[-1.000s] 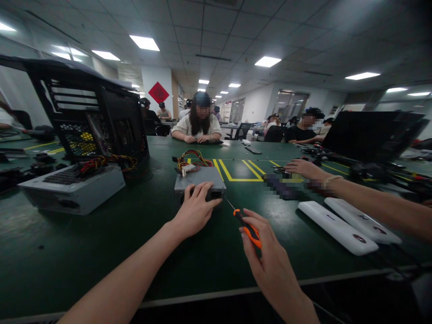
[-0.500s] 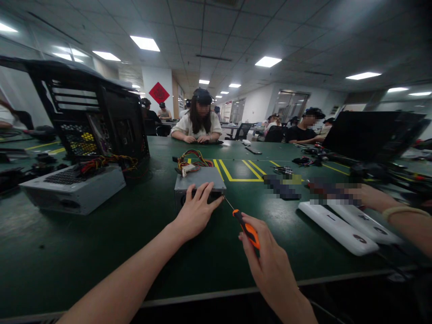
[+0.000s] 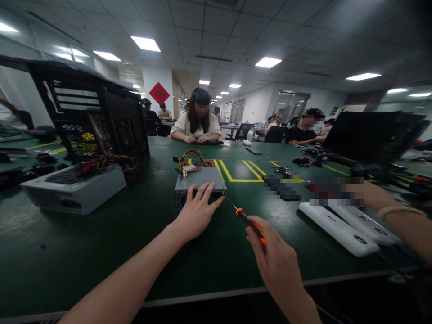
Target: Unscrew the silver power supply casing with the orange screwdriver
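A grey computer power supply (image 3: 202, 177) sits on the green table in front of me, its bundled cables and white connector (image 3: 191, 169) behind and on top of it. My left hand (image 3: 195, 211) grips its near side, with the fingers spread over the top edge and the thumb by the right front corner. In my right hand (image 3: 276, 247) is an orange and black screwdriver (image 3: 249, 221), closed in my fingers. Its thin shaft slants up and left, and the tip reaches the power supply's right front corner beside my left thumb. A screw there is too small to make out.
Another power supply (image 3: 91, 198) lies at left before an open black computer case (image 3: 97, 117). White power strips (image 3: 337, 229) and a co-worker's hand (image 3: 367, 193) are at right. A dark monitor (image 3: 371, 137) stands behind them. Across the table sits a person (image 3: 199, 119).
My right hand and the screwdriver handle have shifted slightly right, and the handle has turned in the fingers. The tip stays at the corner. My left hand has barely moved.
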Tool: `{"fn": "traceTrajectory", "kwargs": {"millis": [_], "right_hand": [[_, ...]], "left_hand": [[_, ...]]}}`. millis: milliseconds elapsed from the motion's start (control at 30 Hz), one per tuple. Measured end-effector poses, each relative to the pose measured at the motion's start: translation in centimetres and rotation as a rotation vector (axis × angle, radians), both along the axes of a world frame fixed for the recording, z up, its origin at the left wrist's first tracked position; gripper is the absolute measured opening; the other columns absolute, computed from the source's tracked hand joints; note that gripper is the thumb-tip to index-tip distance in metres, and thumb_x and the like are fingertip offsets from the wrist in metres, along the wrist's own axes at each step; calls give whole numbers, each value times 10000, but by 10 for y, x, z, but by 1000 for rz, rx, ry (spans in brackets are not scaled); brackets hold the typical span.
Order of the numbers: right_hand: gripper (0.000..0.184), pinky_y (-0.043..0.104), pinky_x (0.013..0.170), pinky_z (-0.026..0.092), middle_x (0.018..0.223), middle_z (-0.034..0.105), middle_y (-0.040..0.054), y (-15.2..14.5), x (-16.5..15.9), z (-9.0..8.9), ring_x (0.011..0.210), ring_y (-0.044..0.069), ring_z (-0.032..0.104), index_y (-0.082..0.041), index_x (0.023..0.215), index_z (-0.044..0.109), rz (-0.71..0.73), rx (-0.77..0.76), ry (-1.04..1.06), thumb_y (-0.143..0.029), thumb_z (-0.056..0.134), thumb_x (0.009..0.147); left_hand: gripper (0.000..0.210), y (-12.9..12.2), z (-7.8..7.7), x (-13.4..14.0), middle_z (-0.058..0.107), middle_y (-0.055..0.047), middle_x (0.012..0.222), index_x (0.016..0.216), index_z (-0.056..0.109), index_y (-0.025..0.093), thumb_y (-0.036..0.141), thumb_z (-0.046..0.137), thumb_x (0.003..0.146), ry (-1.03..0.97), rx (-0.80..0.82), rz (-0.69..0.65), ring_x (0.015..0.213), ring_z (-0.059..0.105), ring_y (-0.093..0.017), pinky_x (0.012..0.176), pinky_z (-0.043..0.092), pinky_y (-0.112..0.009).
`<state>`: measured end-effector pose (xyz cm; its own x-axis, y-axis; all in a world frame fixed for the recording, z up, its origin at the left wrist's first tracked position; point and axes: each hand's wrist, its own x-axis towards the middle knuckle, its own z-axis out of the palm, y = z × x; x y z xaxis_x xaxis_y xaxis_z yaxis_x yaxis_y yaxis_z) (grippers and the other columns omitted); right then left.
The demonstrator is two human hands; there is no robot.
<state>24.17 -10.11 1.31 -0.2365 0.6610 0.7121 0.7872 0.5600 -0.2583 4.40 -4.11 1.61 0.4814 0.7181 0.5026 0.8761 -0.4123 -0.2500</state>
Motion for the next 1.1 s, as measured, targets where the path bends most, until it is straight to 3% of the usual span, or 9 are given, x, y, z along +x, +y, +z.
{"fn": "traceTrajectory", "kwargs": {"millis": [133,333,500,700,867,1100], "right_hand": [[239,321,788,523,1144,534,122,-3,-2,2,1028,187,567,-178,1093,453,60,32,-21,-226,333,891],[226,290,670,557,1016,606,100,-3,-3,0,880,174,631,-176,1083,445,34,0,-9,-256,351,894],[259,332,837,506,1210,507,131,-2,-3,-1,1093,190,529,-171,1123,429,83,18,-28,-212,337,885],[224,280,677,556,1013,620,105,-2,-6,-2,874,179,641,-171,1071,464,33,77,-59,-273,359,900],[262,298,758,540,1195,510,148,-5,-9,-1,1040,195,567,-159,1114,456,67,32,-46,-219,344,885],[230,303,682,556,1018,621,108,-2,-5,-2,878,193,642,-177,1085,449,10,37,-44,-273,362,895]], "left_hand": [[450,-1,0,1,264,-129,1389,1272,398,290,266,457,826,12,16,8,1275,205,-300,985,183,-531],[449,-2,1,1,257,-144,1389,1275,391,286,265,447,830,14,12,7,1277,210,-306,979,187,-542],[443,-2,1,2,254,-143,1392,1271,397,283,277,443,831,11,4,5,1279,208,-306,981,183,-542],[440,-3,2,2,255,-141,1392,1272,394,286,289,439,834,11,-4,4,1281,209,-303,985,186,-536],[440,-4,4,3,257,-143,1390,1269,397,277,291,446,832,7,-10,11,1283,204,-305,986,179,-543],[453,-5,4,3,264,-140,1389,1267,402,274,282,468,820,-2,-6,11,1281,204,-304,989,179,-539]]}}
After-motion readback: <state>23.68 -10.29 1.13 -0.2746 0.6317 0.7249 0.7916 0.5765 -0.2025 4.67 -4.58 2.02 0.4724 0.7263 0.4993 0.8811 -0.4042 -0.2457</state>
